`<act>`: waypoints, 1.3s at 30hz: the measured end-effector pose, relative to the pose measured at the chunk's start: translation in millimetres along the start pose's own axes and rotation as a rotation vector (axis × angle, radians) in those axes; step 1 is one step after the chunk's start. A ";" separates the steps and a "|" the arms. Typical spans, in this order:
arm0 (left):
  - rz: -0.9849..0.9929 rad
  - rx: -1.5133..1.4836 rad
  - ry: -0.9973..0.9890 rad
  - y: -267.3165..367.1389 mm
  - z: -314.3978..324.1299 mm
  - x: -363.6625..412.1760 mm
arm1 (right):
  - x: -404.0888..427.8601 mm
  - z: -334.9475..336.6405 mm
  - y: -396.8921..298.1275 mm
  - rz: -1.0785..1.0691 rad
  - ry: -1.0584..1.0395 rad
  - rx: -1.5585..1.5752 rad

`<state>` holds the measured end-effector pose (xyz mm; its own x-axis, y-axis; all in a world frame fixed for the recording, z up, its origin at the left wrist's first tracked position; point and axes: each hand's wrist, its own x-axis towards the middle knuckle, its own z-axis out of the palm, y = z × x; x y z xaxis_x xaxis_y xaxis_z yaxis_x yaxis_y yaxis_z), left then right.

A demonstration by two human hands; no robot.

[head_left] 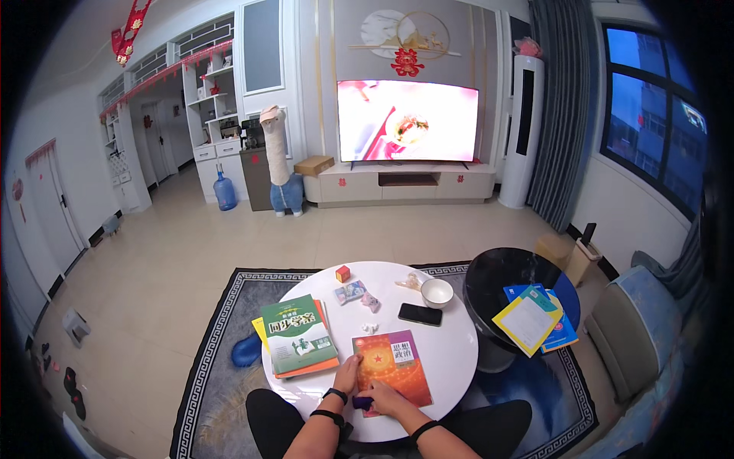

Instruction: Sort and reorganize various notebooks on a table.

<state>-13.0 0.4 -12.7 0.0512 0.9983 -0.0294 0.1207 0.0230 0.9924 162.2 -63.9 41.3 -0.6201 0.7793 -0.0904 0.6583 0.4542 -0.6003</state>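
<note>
An orange-red paperback book (395,367) with a purple strip and a star on its cover lies on the round white table (459,367). At its left edge, my left hand (347,376) grips the book with its fingertips. My right hand (385,396) is over the lower left part of the cover, holding a small dark purple cloth (362,403) that the fingers partly cover. To the left of both hands sits a stack of books topped by a green one (298,335). Beyond the orange book is a crumpled white tissue (370,328).
A black phone (420,314), white bowl (437,294), small packets (350,292) and a red-yellow cube (343,274) occupy the table's far side. At the right, a black round side table (487,275) bears several booklets (527,321). A patterned rug (215,367) lies underneath.
</note>
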 end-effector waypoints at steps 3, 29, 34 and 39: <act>0.070 -0.032 0.105 -0.8 1.4 -1.1 | 23.8 1.8 4.4 0.056 0.050 -0.130; 0.199 0.859 0.485 7.4 49.2 -43.8 | 135.3 -17.0 50.4 0.085 0.315 -0.228; 0.178 0.741 0.430 6.4 58.5 -35.8 | 128.4 -18.8 62.5 0.152 0.305 -0.211; 0.253 0.741 0.548 17.5 38.6 -47.6 | 110.0 -16.6 37.1 0.111 0.280 -0.234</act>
<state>25.0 -48.8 1.4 -0.2873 0.8598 0.4221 0.7761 -0.0493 0.6287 125.5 45.8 22.3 -0.4203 0.9024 0.0952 0.8145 0.4214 -0.3988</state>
